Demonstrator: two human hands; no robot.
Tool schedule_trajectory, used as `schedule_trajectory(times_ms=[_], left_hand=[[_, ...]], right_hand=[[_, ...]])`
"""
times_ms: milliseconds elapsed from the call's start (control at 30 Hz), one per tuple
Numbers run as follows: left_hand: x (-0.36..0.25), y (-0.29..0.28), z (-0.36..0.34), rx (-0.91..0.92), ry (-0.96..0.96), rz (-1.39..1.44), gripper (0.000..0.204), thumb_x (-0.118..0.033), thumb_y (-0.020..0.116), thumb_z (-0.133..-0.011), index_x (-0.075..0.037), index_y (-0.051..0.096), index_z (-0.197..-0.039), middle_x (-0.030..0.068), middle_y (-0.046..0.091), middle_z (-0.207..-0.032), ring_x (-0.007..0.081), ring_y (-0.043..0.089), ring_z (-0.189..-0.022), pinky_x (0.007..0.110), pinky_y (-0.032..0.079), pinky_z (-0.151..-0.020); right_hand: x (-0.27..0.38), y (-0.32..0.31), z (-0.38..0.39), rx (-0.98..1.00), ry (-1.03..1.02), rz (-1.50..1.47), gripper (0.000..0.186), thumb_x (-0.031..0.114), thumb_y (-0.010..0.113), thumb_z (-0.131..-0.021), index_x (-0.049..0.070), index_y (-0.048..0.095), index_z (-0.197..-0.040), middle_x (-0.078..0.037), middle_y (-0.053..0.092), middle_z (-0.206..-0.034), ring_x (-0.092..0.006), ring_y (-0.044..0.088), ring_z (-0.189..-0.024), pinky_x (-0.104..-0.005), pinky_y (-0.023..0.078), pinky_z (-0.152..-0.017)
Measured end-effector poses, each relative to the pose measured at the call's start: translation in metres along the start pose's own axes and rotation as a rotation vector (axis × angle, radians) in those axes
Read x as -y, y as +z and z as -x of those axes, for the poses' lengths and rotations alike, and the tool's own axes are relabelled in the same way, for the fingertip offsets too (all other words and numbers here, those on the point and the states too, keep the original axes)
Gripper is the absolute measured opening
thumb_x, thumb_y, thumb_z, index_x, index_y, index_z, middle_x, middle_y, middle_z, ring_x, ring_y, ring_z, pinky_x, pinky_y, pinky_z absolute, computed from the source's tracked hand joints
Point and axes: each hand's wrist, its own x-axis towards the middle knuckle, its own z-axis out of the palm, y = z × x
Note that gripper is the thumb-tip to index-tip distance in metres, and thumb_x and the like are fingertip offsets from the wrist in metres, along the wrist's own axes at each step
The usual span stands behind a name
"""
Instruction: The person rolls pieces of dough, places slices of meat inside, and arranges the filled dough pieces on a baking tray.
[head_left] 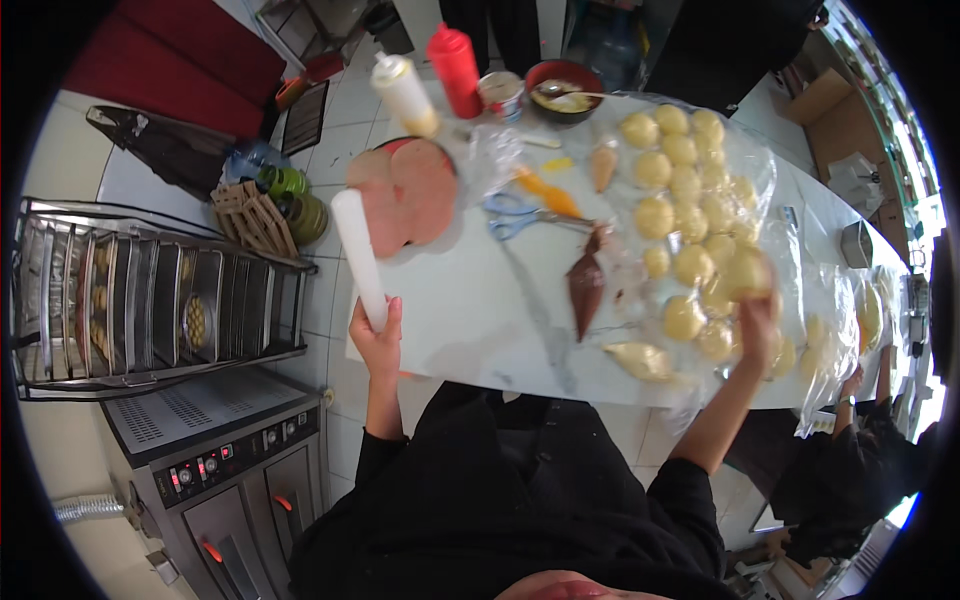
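Note:
My left hand (377, 335) is wrapped round the lower end of a white rolling pin (356, 250), which stands slanted over the table's left side. On the right, my right hand (758, 325) has its fingers at a pale yellow dough ball (748, 270) and seems to grip it. Both that hand and the ball are slightly blurred. Several more dough balls (684, 220) lie in rows around it on clear plastic film (765, 165). Round pink slices (425, 195), overlapping on a dark plate, lie beyond the rolling pin.
Mid-table lie blue-handled scissors (512, 215), a brown-filled piping bag (586, 290) and a cream-filled bag (640, 360). A red squeeze bottle (455, 70), a pale one (405, 95) and a bowl (565, 90) line the far edge. An oven (230, 450) and tray rack (160, 300) stand left. Someone (850, 460) works at right.

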Motion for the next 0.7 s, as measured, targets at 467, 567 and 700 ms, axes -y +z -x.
schedule_trajectory(times_ms=[467, 567, 700], left_hand=[[0.055, -0.103, -0.044, 0.531, 0.438, -0.68, 0.037, -0.03, 0.065, -0.083, -0.01, 0.06, -0.114, 0.0066, 0.063, -0.092, 0.0252, 0.061, -0.08, 0.035, 0.046, -0.07], [0.054, -0.09, -0.031, 0.693, 0.618, -0.693, 0.037, -0.026, 0.068, -0.079, -0.013, 0.062, -0.113, 0.0038, 0.062, -0.094, 0.023, 0.06, -0.084, 0.035, 0.042, -0.077], [0.092, -0.075, -0.01, 0.765, 0.752, -0.793, 0.051, -0.029, 0.066, -0.08, -0.016, 0.053, -0.127, 0.0044, 0.057, -0.119, 0.0198, 0.051, -0.113, 0.045, 0.031, -0.1]], right_hand=[[-0.066, 0.381, 0.109, 0.301, -0.344, 1.031, 0.085, 0.03, 0.081, -0.062, 0.019, 0.04, -0.136, -0.01, 0.038, -0.141, -0.0357, 0.035, -0.127, -0.0558, 0.02, -0.105], [-0.071, 0.36, 0.113, 0.224, -0.524, 1.193, 0.071, 0.033, 0.078, -0.066, 0.02, 0.05, -0.129, -0.005, 0.048, -0.128, -0.0275, 0.042, -0.121, -0.0564, 0.018, -0.104], [-0.098, 0.329, 0.119, 0.357, -0.39, 1.304, 0.055, 0.034, 0.073, -0.073, 0.017, 0.057, -0.123, 0.001, 0.056, -0.102, -0.0168, 0.051, -0.102, -0.049, 0.027, -0.097]])
